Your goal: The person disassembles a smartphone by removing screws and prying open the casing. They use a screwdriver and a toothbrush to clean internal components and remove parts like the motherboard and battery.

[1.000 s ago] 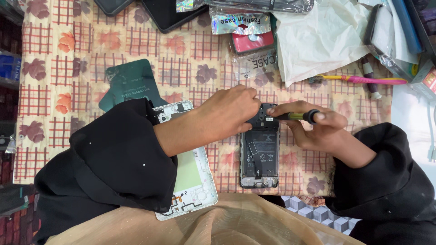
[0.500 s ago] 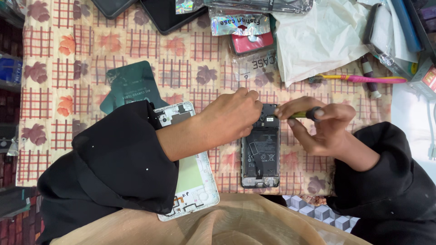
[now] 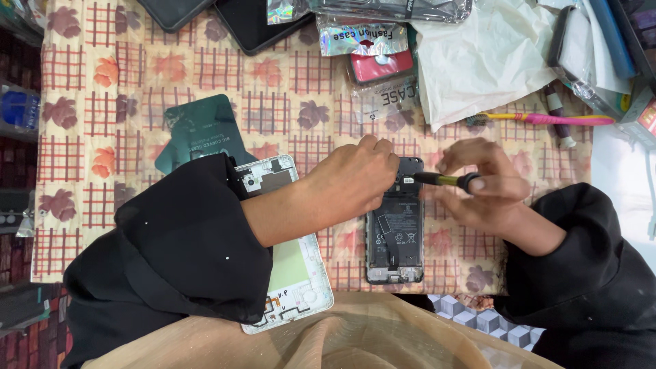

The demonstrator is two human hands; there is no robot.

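An opened black phone (image 3: 395, 236) lies back-up on the patterned cloth, its battery and circuit parts showing. My left hand (image 3: 348, 183) rests on the phone's upper left corner and holds it down. My right hand (image 3: 482, 184) grips a small yellow-and-black screwdriver (image 3: 443, 180), its tip lying level and touching the top section of the phone. Under my left forearm sits the phone's white back cover (image 3: 290, 270), inner side up. Both wrists are in black sleeves.
A dark green phone back panel (image 3: 198, 130) lies left of centre. Black phones (image 3: 256, 24), packaged cases (image 3: 372, 48), a white plastic bag (image 3: 478, 61) and a pink-and-yellow toothbrush (image 3: 547, 119) crowd the far side. The table's near edge (image 3: 355, 290) runs just below the phone.
My right hand has shifted slightly up and right while turning the screwdriver; its fingers have rearranged on the handle. My left hand and the phone stay where they were.
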